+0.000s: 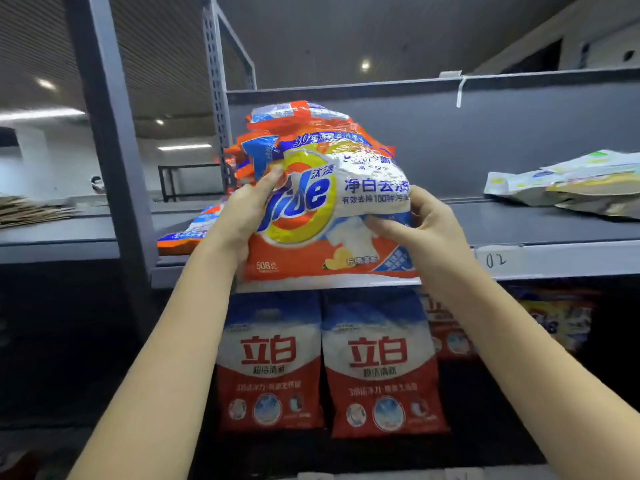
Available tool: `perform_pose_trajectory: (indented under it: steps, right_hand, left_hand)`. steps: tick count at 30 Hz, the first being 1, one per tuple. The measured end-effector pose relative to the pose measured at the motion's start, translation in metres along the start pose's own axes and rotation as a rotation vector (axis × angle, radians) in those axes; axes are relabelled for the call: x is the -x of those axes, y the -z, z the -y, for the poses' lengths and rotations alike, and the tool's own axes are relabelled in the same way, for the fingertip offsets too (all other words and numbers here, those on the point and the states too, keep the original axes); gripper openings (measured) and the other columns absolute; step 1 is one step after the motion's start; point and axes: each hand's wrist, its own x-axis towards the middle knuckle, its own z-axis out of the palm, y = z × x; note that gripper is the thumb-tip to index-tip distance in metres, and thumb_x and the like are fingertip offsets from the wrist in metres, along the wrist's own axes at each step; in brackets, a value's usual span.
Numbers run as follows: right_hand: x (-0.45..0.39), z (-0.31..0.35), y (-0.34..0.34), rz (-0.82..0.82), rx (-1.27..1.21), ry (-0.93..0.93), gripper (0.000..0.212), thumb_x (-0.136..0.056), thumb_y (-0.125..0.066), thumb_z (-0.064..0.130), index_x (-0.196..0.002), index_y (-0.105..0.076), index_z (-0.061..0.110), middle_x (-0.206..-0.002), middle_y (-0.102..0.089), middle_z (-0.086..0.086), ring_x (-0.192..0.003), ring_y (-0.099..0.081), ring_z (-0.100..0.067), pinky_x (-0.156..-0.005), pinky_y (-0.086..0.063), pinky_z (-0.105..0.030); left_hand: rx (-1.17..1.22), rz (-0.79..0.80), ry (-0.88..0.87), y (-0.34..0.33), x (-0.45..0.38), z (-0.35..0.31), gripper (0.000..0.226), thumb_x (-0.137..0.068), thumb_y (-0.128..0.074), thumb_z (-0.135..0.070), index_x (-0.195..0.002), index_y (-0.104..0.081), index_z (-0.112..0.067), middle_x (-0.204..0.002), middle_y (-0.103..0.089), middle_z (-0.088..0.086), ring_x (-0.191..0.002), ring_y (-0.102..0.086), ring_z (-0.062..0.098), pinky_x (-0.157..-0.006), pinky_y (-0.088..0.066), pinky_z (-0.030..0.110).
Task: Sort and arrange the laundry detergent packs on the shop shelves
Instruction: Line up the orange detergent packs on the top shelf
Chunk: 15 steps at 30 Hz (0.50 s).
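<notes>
A: Head view. How many hands, and what do they hold?

B: Two. The left hand (247, 211) grips the left edge of an orange Tide pack (329, 209), thumb pressed on its printed face; the right hand (424, 225) pinches the pack's right side, fingers curled into the wrapper. The pack stands upright at the front lip of the upper shelf (554, 258), its lower edge overhanging that lip.

A: How many packs of the same kind lie behind it?

B: A heap of orange packs (304, 124) rises directly behind the held one; at least three layers show, but an exact count cannot be made, since the front pack hides most of them. One further orange pack (183, 233) lies flat to the left, partly behind the grey upright post (110, 140).

A: And on the lower level?

B: Two red-and-white packs (273, 362) stand side by side, upright, labels forward. A third red pack (446, 327) to their right is largely covered by the right forearm, and a darker pack (557, 320) beyond it is too dim to read.

A: Anything else on the upper shelf?

B: A pile of pale packs (568, 183) at the far right, cut off by the frame edge; their number is unclear. A handwritten label (497, 260) reading "02" sits on the shelf lip
</notes>
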Motion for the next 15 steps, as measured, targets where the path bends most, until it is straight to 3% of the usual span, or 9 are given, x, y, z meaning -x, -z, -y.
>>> perform_pose_trajectory:
  steps: [5,8,10,13,15]
  right_hand:
    - [0.067,0.006,0.069,-0.073,0.066,-0.029,0.034,-0.066,-0.074,0.017,-0.098,-0.065,0.023,-0.094,-0.073,0.005,-0.091,-0.069,-0.013,-0.077,-0.056,-0.028]
    - [0.11,0.0,0.106,-0.175,0.061,-0.111,0.032,-0.063,-0.072,0.022,-0.094,-0.068,0.029,-0.095,-0.074,0.005,-0.09,-0.07,-0.014,-0.074,-0.057,-0.027]
    - [0.137,-0.007,0.13,-0.228,0.064,-0.193,0.03,-0.062,-0.072,0.024,-0.091,-0.07,0.034,-0.096,-0.074,0.006,-0.09,-0.07,-0.012,-0.073,-0.057,-0.024]
    - [0.175,-0.024,0.167,-0.255,0.079,-0.368,0.043,-0.062,-0.081,0.023,-0.102,-0.065,0.026,-0.098,-0.074,0.008,-0.093,-0.069,-0.011,-0.076,-0.055,-0.02]
    - [0.199,-0.038,0.19,-0.228,0.11,-0.488,0.061,-0.056,-0.085,0.043,-0.109,-0.066,0.022,-0.107,-0.072,0.003,-0.101,-0.067,-0.016,-0.086,-0.055,-0.03]
  left_hand:
    - [0.213,0.035,-0.063,-0.078,0.043,0.014,0.007,-0.094,-0.055,-0.022,-0.096,-0.061,-0.019,-0.073,-0.073,-0.006,-0.066,-0.07,0.008,-0.063,-0.058,0.026]
    - [0.279,0.09,-0.061,-0.123,0.074,0.03,0.009,-0.096,-0.052,-0.017,-0.092,-0.06,-0.019,-0.066,-0.072,-0.009,-0.06,-0.068,0.005,-0.053,-0.053,0.019]
    - [0.348,0.124,-0.019,-0.152,0.093,0.044,0.014,-0.096,-0.051,-0.015,-0.087,-0.061,-0.017,-0.065,-0.072,-0.006,-0.057,-0.068,0.006,-0.052,-0.054,0.02]
    - [0.398,0.176,0.051,-0.192,0.116,0.068,0.015,-0.094,-0.052,-0.018,-0.085,-0.064,-0.016,-0.069,-0.072,-0.003,-0.061,-0.069,0.009,-0.057,-0.056,0.023]
    - [0.37,0.222,0.085,-0.218,0.13,0.084,0.014,-0.092,-0.054,-0.022,-0.083,-0.065,-0.017,-0.071,-0.073,-0.001,-0.063,-0.069,0.012,-0.058,-0.056,0.025]
